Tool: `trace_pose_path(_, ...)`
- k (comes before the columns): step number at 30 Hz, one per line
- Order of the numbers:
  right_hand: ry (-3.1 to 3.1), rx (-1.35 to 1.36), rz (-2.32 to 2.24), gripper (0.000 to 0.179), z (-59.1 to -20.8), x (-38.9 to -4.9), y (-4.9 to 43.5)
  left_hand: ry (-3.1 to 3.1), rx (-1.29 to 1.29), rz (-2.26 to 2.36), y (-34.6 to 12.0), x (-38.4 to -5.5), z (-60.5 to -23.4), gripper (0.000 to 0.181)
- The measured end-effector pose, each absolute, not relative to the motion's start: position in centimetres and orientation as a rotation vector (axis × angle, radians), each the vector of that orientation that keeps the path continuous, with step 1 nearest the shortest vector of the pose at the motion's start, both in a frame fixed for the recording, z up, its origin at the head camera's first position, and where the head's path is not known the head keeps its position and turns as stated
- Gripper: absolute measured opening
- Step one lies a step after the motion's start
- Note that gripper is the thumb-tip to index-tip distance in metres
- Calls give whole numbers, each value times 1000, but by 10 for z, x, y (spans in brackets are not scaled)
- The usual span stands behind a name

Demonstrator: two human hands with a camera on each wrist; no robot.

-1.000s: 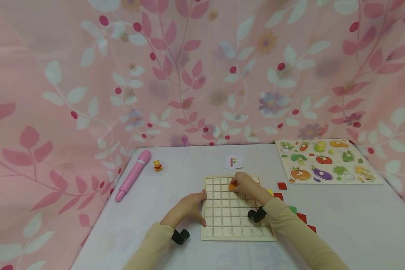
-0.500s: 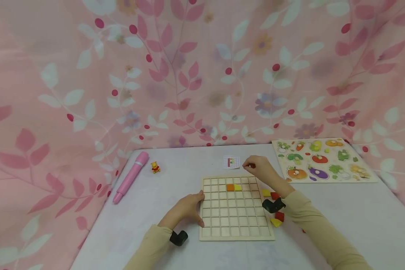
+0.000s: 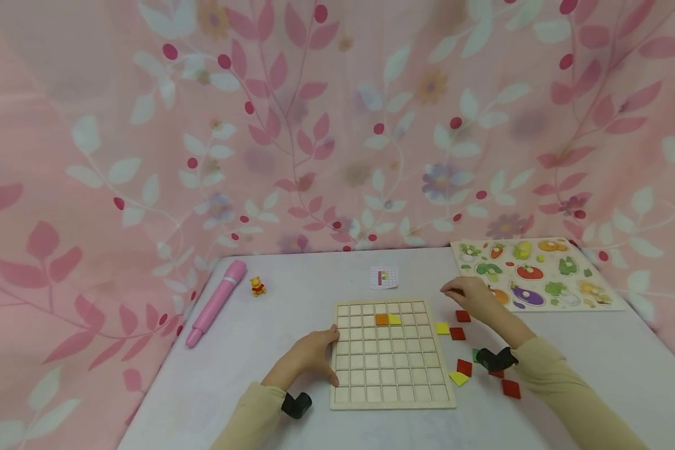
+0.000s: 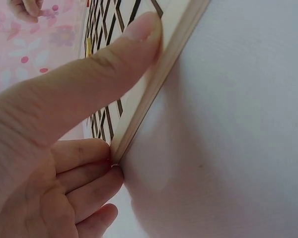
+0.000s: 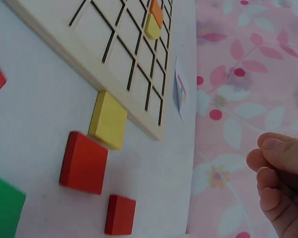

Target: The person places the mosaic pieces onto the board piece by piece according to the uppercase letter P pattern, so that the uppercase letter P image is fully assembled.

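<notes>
A wooden grid board (image 3: 390, 362) lies flat on the table. Set side by side in its upper rows are an orange tile (image 3: 382, 319) and a yellow tile (image 3: 394, 319). My left hand (image 3: 306, 356) touches the board's left edge, its thumb (image 4: 139, 37) on the top border and fingertips against the side. Right of the board, my right hand (image 3: 472, 297) is raised, fingers curled and thumb against the index finger; nothing shows in it. Below it lie a red tile (image 3: 463, 316), another yellow tile (image 5: 109, 121) and a second red tile (image 5: 84, 163).
More loose tiles lie right of the board, among them a yellow piece (image 3: 459, 379) and a green tile (image 5: 5, 208) partly hidden by the wrist. A small pattern card (image 3: 384, 277), vegetable puzzle (image 3: 562, 275), bear figurine (image 3: 257, 286) and pink stick (image 3: 216, 305) are farther back.
My right hand has left the orange tile, uncovering it and the yellow one beside it, and moved right past the board's edge. My left hand stays at the left edge.
</notes>
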State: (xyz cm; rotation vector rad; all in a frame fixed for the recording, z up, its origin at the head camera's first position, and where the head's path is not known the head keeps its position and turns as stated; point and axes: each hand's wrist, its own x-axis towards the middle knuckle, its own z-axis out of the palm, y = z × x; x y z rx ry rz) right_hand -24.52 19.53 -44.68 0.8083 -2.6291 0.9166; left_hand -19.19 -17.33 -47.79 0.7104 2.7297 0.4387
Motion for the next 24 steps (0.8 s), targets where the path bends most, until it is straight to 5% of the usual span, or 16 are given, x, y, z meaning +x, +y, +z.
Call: trace_pose_path(24, -3035, 558, 939, 40, -483, -224, 233, 2760, 700, 417, -172, -190, -481, 93)
